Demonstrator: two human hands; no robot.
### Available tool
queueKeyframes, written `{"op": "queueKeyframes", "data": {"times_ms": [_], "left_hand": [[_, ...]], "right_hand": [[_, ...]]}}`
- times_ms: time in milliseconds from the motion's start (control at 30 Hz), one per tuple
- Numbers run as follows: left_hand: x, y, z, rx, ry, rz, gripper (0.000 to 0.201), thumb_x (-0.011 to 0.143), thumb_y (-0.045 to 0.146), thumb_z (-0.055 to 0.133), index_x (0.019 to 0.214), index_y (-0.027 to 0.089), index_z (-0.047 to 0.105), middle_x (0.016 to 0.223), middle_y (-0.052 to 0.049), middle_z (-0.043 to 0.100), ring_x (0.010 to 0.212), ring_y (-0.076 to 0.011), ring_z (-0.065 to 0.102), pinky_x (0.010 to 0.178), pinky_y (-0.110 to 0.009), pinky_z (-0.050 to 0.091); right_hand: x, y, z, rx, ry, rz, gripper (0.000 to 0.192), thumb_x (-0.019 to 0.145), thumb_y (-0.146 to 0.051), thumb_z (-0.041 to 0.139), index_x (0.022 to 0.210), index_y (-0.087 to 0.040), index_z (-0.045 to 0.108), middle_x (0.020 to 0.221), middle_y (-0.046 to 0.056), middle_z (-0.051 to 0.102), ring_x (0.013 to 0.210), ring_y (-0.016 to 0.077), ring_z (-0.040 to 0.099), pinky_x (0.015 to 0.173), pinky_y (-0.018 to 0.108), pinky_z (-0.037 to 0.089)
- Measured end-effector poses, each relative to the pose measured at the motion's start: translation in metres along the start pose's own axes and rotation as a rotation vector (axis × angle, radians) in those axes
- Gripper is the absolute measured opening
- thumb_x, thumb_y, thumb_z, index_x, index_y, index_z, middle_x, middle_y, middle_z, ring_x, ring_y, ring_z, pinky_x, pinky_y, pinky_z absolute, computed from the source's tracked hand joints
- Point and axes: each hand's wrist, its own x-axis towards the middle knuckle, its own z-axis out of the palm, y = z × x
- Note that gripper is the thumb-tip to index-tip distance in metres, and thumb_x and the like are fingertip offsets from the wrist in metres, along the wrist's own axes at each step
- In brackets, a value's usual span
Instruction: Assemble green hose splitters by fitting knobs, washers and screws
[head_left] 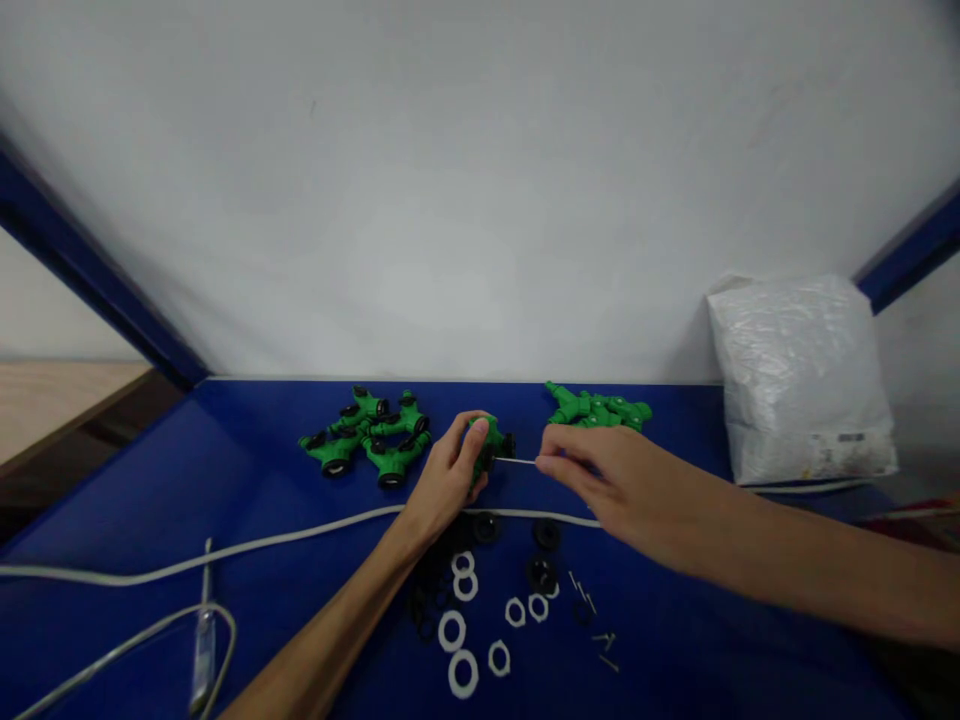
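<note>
My left hand (454, 460) is wrapped round a green Y-shaped hose splitter (491, 437) with black parts, and partly hides it. From the right, my right hand (581, 465) pinches a thin metal rod (516, 460). The rod's far tip meets the splitter's dark side; any handle on it is hidden in my fingers. Below my hands lie black round caps (546, 534), white plastic rings (463, 673), white hex-edged rings (515, 612) and small screws (582, 590).
Several green-and-black splitters (390, 458) lie on the left of the blue table (300, 560), and plain green ones (596, 408) at the back right. A white plastic-wrapped package (806, 385) stands at right. A white cable (300, 535) crosses the table; a clear-handled screwdriver (204, 640) lies front left.
</note>
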Motion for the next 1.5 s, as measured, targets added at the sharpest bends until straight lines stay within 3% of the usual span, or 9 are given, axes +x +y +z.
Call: {"op": "queueKeyframes", "data": {"times_ms": [133,467,733,833,1000,1067,1233,1300,1500], "left_hand": [[0.000,0.001,0.001,0.007,-0.001,-0.023,0.046,0.092,0.062,0.052,0.114,0.022,0.058,0.062,0.008,0.041,0.041,-0.0059,0.040,0.037,-0.016,0.031],[0.000,0.001,0.001,-0.006,0.031,-0.011,0.048,0.092,0.063,0.051,0.116,0.022,0.057,0.062,0.008,0.041,0.040,-0.0063,0.039,0.036,-0.016,0.030],[0.000,-0.001,0.000,0.068,0.004,0.005,0.048,0.092,0.063,0.051,0.117,0.022,0.058,0.060,0.008,0.041,0.042,-0.0078,0.042,0.040,-0.018,0.036],[0.000,0.000,0.000,0.066,0.010,0.003,0.048,0.093,0.063,0.049,0.117,0.022,0.058,0.060,0.009,0.040,0.042,-0.0075,0.041,0.040,-0.018,0.036],[0.000,0.000,0.000,0.039,0.024,0.000,0.046,0.093,0.061,0.050,0.115,0.022,0.058,0.062,0.008,0.040,0.042,-0.0067,0.041,0.038,-0.016,0.031],[0.000,-0.002,0.000,0.040,0.020,0.001,0.047,0.093,0.062,0.050,0.117,0.022,0.057,0.062,0.008,0.040,0.041,-0.0066,0.041,0.037,-0.016,0.030],[0.001,-0.004,-0.002,0.092,0.044,0.017,0.051,0.092,0.064,0.048,0.118,0.022,0.059,0.059,0.008,0.041,0.040,-0.0077,0.041,0.037,-0.017,0.032],[0.001,-0.003,-0.003,0.105,0.055,0.023,0.051,0.092,0.065,0.049,0.118,0.022,0.059,0.059,0.008,0.042,0.041,-0.0085,0.043,0.038,-0.017,0.033],[-0.001,0.003,-0.001,0.070,0.053,0.006,0.050,0.092,0.065,0.050,0.116,0.022,0.060,0.063,0.007,0.043,0.043,-0.0079,0.043,0.039,-0.018,0.033]], "right_hand": [[0.003,-0.002,-0.001,0.369,-0.087,0.285,0.014,0.099,-0.028,0.046,0.089,-0.020,0.052,0.056,-0.007,0.052,0.038,0.0101,0.045,0.039,0.023,0.031],[-0.015,0.006,0.014,-0.762,0.322,-0.525,0.024,0.084,0.003,0.052,0.096,-0.014,0.064,0.082,0.008,0.068,0.065,0.0223,0.063,0.053,0.031,0.040],[0.001,0.008,-0.001,0.243,-0.090,0.200,0.032,0.102,-0.032,0.044,0.082,-0.017,0.064,0.055,-0.003,0.054,0.044,0.0119,0.050,0.046,0.024,0.035],[-0.006,0.014,0.008,-0.155,0.166,-0.091,0.006,0.092,-0.016,0.056,0.095,-0.017,0.062,0.071,0.000,0.063,0.056,0.0138,0.056,0.052,0.026,0.037],[-0.018,0.019,0.020,-0.883,0.344,-0.673,0.028,0.088,-0.001,0.049,0.111,-0.011,0.062,0.088,0.010,0.068,0.065,0.0184,0.059,0.056,0.030,0.039],[-0.016,0.016,0.018,-0.767,0.305,-0.599,0.027,0.089,-0.001,0.049,0.110,-0.012,0.063,0.089,0.009,0.069,0.062,0.0168,0.058,0.055,0.029,0.039],[-0.001,0.003,0.003,0.327,-0.038,0.164,0.027,0.102,-0.021,0.040,0.088,-0.017,0.062,0.056,-0.005,0.048,0.043,0.0107,0.042,0.043,0.023,0.033],[0.001,0.002,0.001,0.505,-0.099,0.266,0.028,0.102,-0.026,0.038,0.092,-0.017,0.063,0.054,-0.007,0.043,0.039,0.0101,0.038,0.040,0.023,0.032],[-0.011,0.017,0.016,-0.503,0.268,-0.407,0.025,0.089,-0.007,0.056,0.112,-0.013,0.062,0.088,0.008,0.068,0.067,0.0191,0.063,0.057,0.029,0.044]]}}
